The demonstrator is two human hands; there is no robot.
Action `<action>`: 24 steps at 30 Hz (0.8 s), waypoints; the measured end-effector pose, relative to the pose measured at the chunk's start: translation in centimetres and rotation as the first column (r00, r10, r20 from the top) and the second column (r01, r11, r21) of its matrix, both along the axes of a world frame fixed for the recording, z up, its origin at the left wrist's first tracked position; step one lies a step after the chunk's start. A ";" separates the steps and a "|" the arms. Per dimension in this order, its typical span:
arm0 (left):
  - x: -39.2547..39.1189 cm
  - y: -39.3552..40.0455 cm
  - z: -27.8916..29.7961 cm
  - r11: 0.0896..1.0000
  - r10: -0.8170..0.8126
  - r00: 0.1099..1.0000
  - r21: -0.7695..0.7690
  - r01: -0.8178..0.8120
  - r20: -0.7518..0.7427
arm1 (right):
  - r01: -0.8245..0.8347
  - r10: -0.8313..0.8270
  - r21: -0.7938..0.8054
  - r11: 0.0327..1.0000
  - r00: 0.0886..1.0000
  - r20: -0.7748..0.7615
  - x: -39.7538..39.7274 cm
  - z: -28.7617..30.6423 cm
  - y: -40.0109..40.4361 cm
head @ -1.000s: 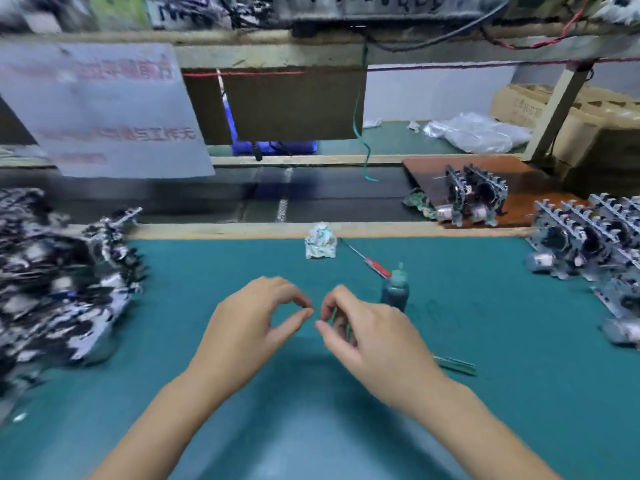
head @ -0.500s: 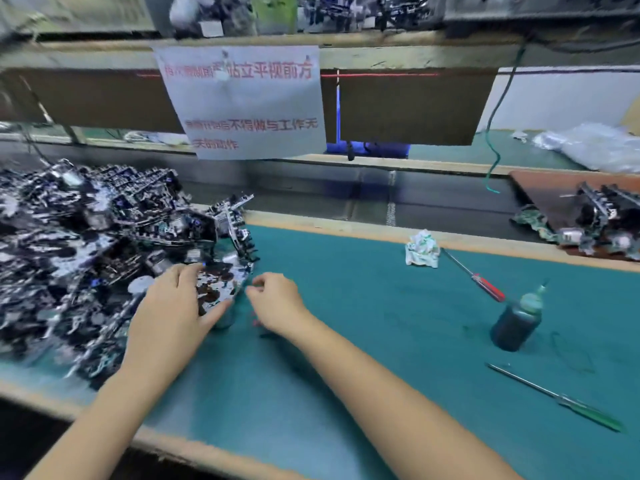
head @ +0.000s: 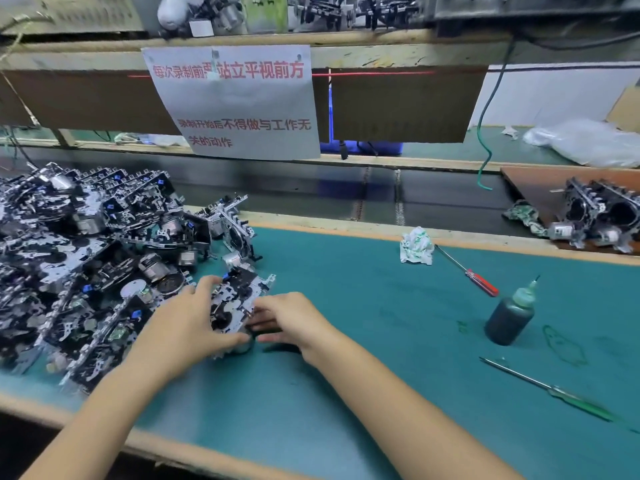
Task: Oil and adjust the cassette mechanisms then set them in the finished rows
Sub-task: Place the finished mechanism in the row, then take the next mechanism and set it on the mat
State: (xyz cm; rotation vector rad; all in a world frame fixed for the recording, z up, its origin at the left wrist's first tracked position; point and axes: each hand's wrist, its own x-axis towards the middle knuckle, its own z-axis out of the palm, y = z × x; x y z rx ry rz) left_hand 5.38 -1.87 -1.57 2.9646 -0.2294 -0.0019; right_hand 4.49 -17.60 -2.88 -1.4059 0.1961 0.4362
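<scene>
A big heap of black-and-silver cassette mechanisms [head: 79, 258] covers the left of the green mat. At its right edge one cassette mechanism [head: 237, 301] lies between my hands. My left hand [head: 183, 323] grips its left side, thumb curled under the near edge. My right hand [head: 289, 320] holds its right side with fingers curled at the lower corner. A dark oil bottle [head: 509, 318] with a green nozzle stands on the mat to the right. Finished mechanisms [head: 599, 216] stand upright on a brown board at far right.
A red-handled screwdriver [head: 467, 271] and a crumpled rag [head: 416, 245] lie near the mat's far edge. A green-handled screwdriver [head: 554, 391] lies at the near right. A black conveyor belt [head: 346, 192] runs behind the mat, under a hanging paper notice [head: 235, 102].
The view turned left from the mat's middle to the heap. Both hands went to the heap's right edge and took hold of one mechanism, drawing it slightly out.
</scene>
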 end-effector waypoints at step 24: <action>-6.6 -17.6 -2.0 0.595 -0.772 0.635 -0.396 0.699 -0.038 | 0.478 -0.267 -0.516 0.711 0.862 0.431 -18.5 -2.3 -21.8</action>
